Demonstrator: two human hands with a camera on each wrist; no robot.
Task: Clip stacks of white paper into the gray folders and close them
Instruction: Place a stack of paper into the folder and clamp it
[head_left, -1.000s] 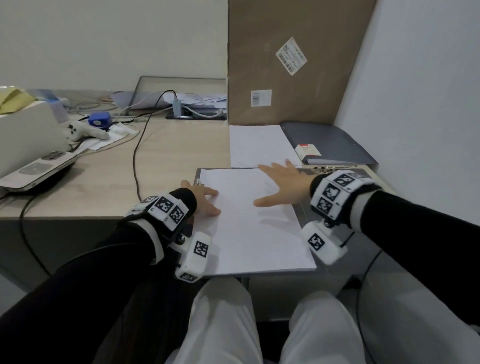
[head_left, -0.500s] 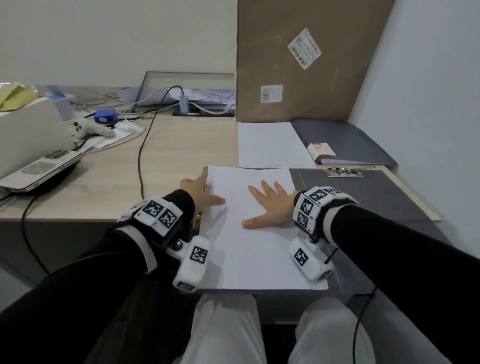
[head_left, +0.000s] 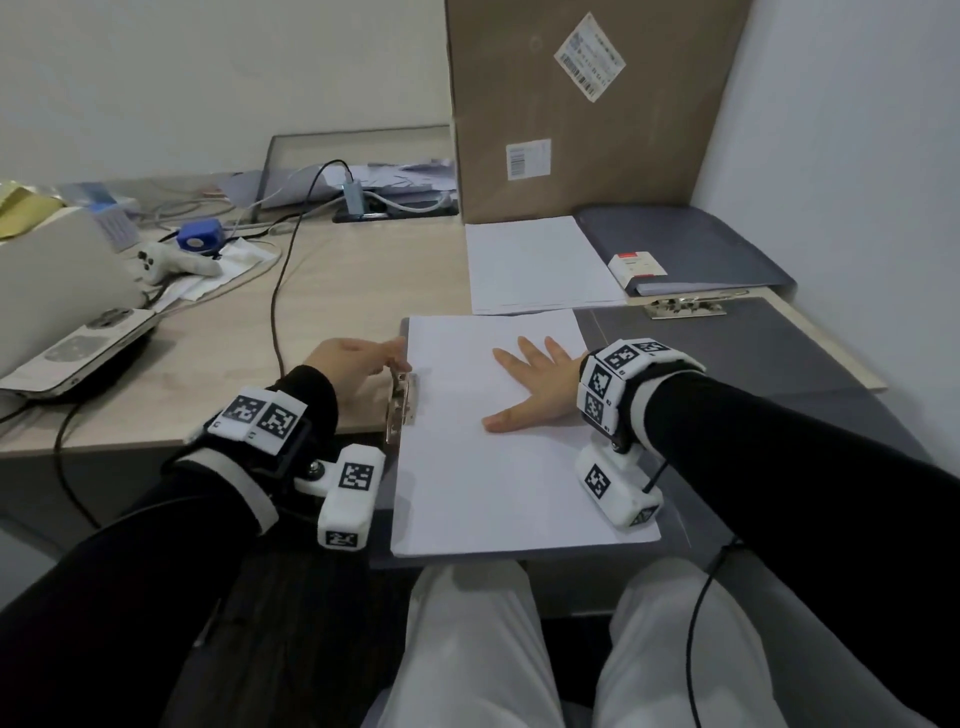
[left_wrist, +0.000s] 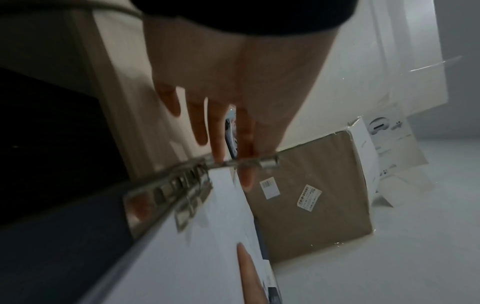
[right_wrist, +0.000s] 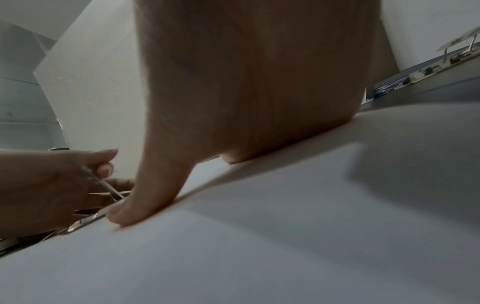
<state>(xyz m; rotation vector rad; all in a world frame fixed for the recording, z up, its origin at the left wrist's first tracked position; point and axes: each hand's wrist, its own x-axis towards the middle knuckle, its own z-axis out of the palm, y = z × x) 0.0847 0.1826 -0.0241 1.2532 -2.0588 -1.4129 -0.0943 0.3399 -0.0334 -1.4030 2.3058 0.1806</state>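
Observation:
An open gray folder (head_left: 753, 364) lies at the desk's near edge. A stack of white paper (head_left: 493, 483) covers its left half. A metal clip (head_left: 401, 415) runs along the paper's left edge. My left hand (head_left: 392, 353) pinches the clip's lever (left_wrist: 244, 163), which stands raised in the right wrist view. My right hand (head_left: 524, 384) lies flat on the paper with fingers spread, its thumb (right_wrist: 140, 205) pointing toward the clip. A second paper stack (head_left: 540, 265) and a closed gray folder (head_left: 696, 244) sit farther back.
A second metal clip (head_left: 685, 307) sits at the far edge of the folder's right half. A small red-and-white box (head_left: 636, 265) rests on the closed folder. A large cardboard box (head_left: 571, 104) stands behind. Cables (head_left: 275, 291), a white controller (head_left: 171, 262) and a device (head_left: 78, 348) lie at the left.
My right hand drew back toward me across the paper. My left hand left the paper's edge and took hold of the clip lever; the clip now shows over the paper's left edge.

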